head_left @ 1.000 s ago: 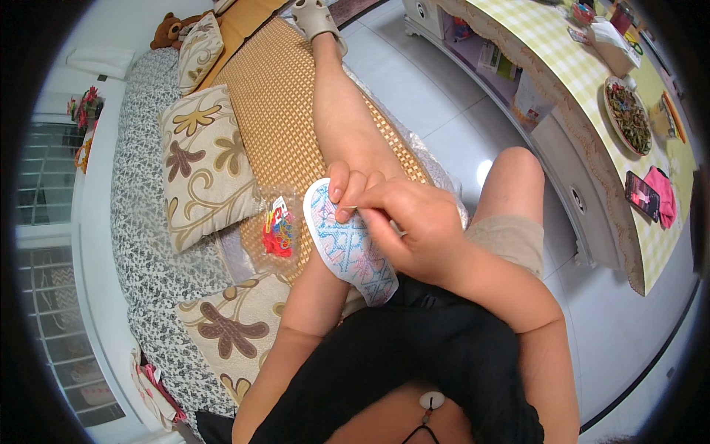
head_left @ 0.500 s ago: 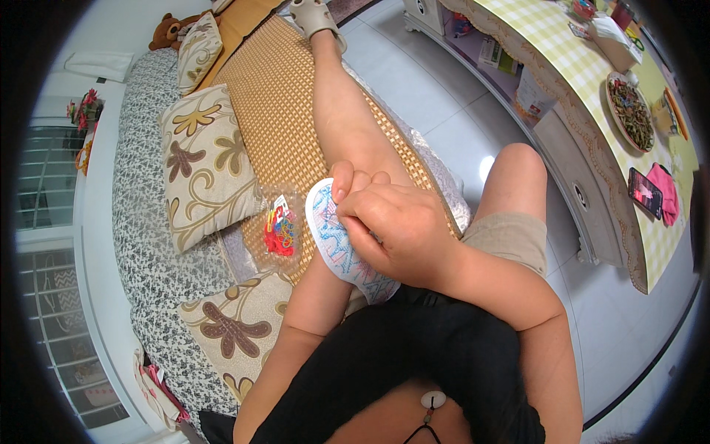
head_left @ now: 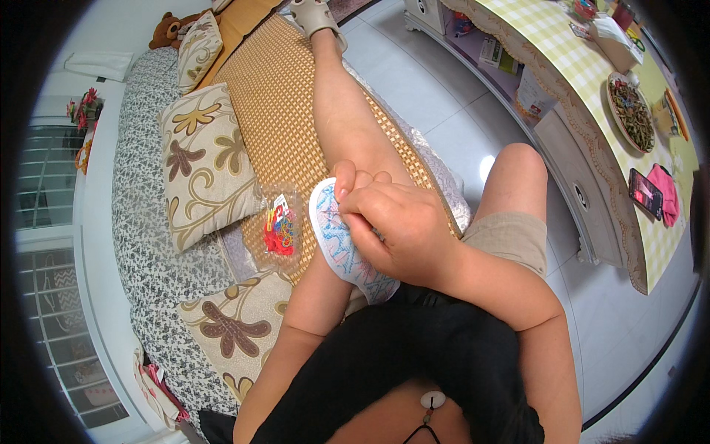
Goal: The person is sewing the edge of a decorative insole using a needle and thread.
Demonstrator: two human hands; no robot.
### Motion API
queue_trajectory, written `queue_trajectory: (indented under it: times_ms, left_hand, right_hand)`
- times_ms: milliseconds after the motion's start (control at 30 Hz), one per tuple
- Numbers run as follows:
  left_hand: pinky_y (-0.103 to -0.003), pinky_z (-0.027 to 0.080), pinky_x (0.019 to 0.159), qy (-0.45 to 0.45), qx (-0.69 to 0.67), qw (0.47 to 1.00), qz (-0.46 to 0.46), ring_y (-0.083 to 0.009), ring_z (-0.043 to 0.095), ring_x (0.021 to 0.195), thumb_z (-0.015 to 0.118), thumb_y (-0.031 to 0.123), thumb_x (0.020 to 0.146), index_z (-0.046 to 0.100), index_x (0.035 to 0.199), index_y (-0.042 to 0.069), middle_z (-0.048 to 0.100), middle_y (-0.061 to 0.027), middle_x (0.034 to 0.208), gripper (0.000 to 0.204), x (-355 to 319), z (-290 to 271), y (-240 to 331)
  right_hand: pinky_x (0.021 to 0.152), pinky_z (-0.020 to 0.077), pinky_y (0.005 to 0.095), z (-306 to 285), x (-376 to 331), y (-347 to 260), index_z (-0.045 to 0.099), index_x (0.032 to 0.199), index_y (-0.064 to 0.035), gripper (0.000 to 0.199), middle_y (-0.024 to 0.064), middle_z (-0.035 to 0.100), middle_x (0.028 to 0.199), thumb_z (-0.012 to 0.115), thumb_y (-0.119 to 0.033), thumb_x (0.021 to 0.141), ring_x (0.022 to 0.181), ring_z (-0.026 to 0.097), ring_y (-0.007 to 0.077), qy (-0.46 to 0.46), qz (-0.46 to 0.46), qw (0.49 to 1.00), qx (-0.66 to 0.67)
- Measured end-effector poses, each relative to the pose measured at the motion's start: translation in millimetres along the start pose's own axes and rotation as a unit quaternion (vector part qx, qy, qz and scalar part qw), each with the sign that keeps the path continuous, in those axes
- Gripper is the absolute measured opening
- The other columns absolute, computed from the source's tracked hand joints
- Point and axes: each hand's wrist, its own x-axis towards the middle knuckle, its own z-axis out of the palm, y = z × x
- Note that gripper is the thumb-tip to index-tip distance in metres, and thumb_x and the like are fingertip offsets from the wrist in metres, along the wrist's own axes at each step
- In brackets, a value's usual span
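A white-edged shoe insole (head_left: 334,235) with a blue and pink zigzag pattern is held up over my lap, its toe end tilted upward. My left hand (head_left: 345,177) is closed on its far edge from behind; most of that hand is hidden by the insole and my other hand. Against the patterned face, my right hand (head_left: 407,231) is in a pinch with thumb and forefinger together. Whatever those fingertips grip is too small to make out. To the left lies a clear plastic bag (head_left: 279,229) with red, yellow and blue thread in it.
Beneath me is a woven-mat couch (head_left: 270,81) with flowered cushions (head_left: 211,159). On the right, a checked-cloth table (head_left: 529,26) bears a plate of food (head_left: 630,111), a phone (head_left: 646,194) and a pink cloth (head_left: 665,196). A teddy bear (head_left: 168,31) sits at the far left.
The insole has turned slightly, and its top edge has shifted a little to the right. Both hands keep nearly the same place and grip.
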Motion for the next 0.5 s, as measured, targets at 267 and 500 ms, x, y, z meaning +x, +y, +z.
queue_trajectory:
  times_ms: [267,500]
  left_hand:
    - [-0.022,0.05,0.063,0.189,0.236,0.951,-0.06,-0.0126,0.06,0.067,0.058,0.006,0.089,0.056,0.096,-0.003,0.062,-0.0095,0.078,0.012,-5.5,19.2,40.7]
    - [-0.02,0.051,0.061,0.25,0.448,0.854,-0.091,-0.0082,0.063,0.068,0.063,0.007,0.088,0.059,0.094,-0.003,0.067,-0.008,0.081,0.013,-6.5,45.0,39.6]
  right_hand:
    - [0.059,0.0438,0.0226,-23.1,-8.8,34.0,0.064,0.089,-0.0005,0.005,0.0015,0.062,0.078,0.061,-0.003,0.086,0.068,0.056,0.008,-0.041,0.282,0.915,0.285]
    - [0.05,0.0312,0.017,-22.6,-28.8,60.3,0.062,0.092,-0.003,0.006,-0.0039,0.055,0.071,0.062,-0.006,0.087,0.06,0.044,0.0015,-0.072,0.403,0.78,0.474]
